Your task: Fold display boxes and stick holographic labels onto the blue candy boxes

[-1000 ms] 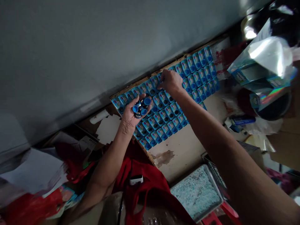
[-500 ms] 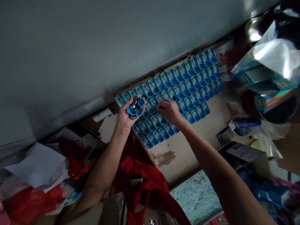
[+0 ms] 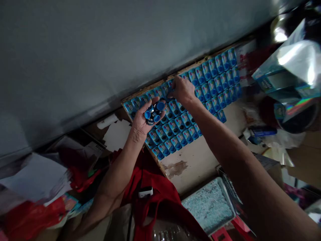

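Note:
My left hand (image 3: 144,117) is cupped palm up beneath several small round blue caps (image 3: 156,118), heaped on the palm and held by the curled fingers. Blue printed blister cards (image 3: 173,126) lie in slanting rows on a board, just beyond and below this hand. Some cards have dark round spots in their lower halves, others blue ones. Over the back row, my right hand (image 3: 184,89) is closed in a pinch, its fingertips down at a card. Whatever sits between those fingertips is too small and hidden to name.
A grey wall (image 3: 100,50) runs along the board's back edge. Clear plastic packaging (image 3: 296,63) stands at the right. White papers (image 3: 35,177) and red bags are piled at the left. A tray with a speckled pale-blue surface (image 3: 208,204) lies below the board.
My right hand has moved from the middle rows up to the back row. My left hand, still holding the caps, has shifted slightly to the right.

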The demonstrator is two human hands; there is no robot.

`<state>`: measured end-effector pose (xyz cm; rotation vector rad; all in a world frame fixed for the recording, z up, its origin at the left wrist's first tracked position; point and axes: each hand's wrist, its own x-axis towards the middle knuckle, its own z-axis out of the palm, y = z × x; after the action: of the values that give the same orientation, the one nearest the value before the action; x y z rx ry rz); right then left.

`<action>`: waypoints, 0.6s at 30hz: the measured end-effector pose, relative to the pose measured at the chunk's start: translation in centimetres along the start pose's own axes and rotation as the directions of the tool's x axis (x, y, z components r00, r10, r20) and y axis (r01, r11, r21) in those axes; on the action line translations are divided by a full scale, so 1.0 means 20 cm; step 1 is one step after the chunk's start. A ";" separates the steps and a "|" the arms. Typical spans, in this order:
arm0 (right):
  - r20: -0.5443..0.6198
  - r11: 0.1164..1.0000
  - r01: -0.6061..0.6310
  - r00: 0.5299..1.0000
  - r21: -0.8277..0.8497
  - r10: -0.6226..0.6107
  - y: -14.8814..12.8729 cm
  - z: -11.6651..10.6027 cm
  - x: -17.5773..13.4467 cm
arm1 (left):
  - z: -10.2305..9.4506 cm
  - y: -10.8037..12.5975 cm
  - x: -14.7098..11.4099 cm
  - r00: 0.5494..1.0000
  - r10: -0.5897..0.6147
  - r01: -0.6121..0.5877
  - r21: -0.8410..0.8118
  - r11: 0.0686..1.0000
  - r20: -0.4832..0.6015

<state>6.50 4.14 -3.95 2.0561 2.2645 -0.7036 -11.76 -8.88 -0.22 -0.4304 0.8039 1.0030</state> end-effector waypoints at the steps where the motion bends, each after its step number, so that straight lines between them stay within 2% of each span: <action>1: -0.008 1.000 0.023 1.000 0.015 -0.023 0.01 0.00 0.02 | 0.00 -0.01 0.00 1.000 -0.002 0.002 0.006 1.000 0.004; 4: -0.045 0.995 0.091 0.995 0.039 -0.089 -0.03 -0.03 -0.03 | 0.01 -0.03 -0.01 1.000 -0.006 0.006 0.020 1.000 0.006; 6: -0.066 0.991 0.122 0.991 0.055 -0.118 -0.09 -0.07 -0.14 | 0.00 -0.04 -0.02 1.000 -0.008 0.008 0.014 1.000 0.000; 9: -0.078 0.964 0.208 0.977 0.165 -0.197 -0.17 -0.12 -0.37 | -0.01 -0.06 -0.01 1.000 -0.011 0.011 -0.004 1.000 -0.007; 12: -0.060 0.936 0.252 0.968 0.244 -0.245 -0.19 -0.12 -0.53 | -0.01 -0.08 0.01 1.000 -0.009 0.009 -0.002 1.000 -0.029; 15: -0.067 0.926 0.210 0.978 0.315 -0.199 -0.16 -0.08 -0.58 | 0.00 -0.10 0.01 1.000 -0.020 0.020 0.008 1.000 -0.009; 18: -0.065 0.858 0.178 0.984 0.482 -0.168 -0.13 -0.05 -0.54 | 0.00 -0.11 0.01 1.000 -0.016 0.016 -0.001 1.000 -0.001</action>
<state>5.85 -5.87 1.00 2.0439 2.5062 -1.4023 -9.83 -9.80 -0.39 -0.4375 0.8004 0.9886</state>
